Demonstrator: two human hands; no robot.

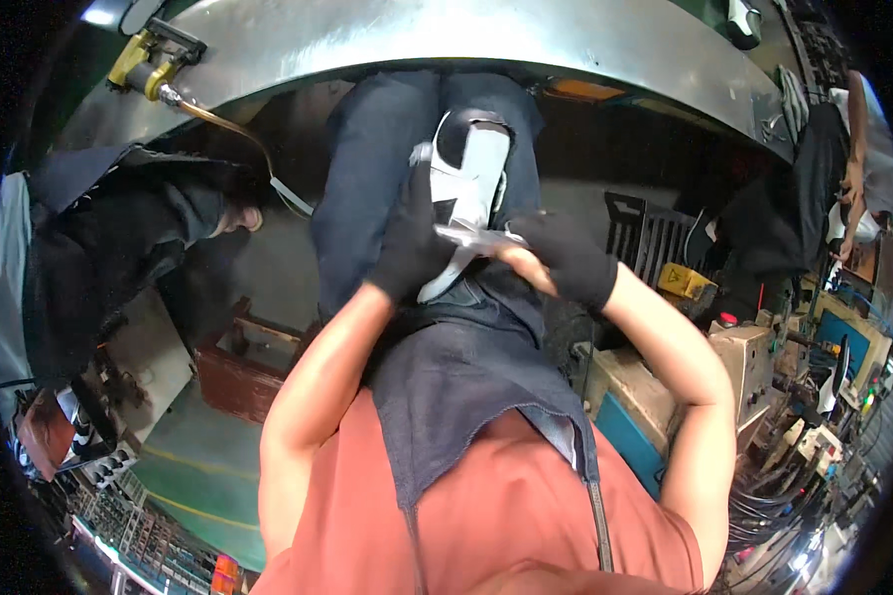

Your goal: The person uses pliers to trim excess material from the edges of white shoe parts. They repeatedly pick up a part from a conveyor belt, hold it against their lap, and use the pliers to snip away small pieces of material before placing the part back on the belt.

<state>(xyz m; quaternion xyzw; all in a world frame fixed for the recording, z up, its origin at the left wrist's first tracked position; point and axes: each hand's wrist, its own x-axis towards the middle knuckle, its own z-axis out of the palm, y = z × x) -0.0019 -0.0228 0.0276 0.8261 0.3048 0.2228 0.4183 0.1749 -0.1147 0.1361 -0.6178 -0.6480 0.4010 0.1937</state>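
A white and black shoe (481, 164) lies lengthwise over my lap, between my thighs. My left hand (414, 238), in a black glove with the fingertips hidden, is closed on the left side of the shoe. In a black glove with bare fingertips, my right hand (566, 260) is closed on a shiny metal hand tool (474, 239), blurred by motion. That tool lies across the lower part of the shoe, and its kind does not show clearly. A dark apron (466, 387) covers my front below both hands.
A metal bench (446, 40) runs along the far side above my knees. On its left rests a yellow air tool (149, 69) with a hose. Another person's dark-clothed legs (129, 233) are at the left. Machines (744, 362) with cables stand at the right.
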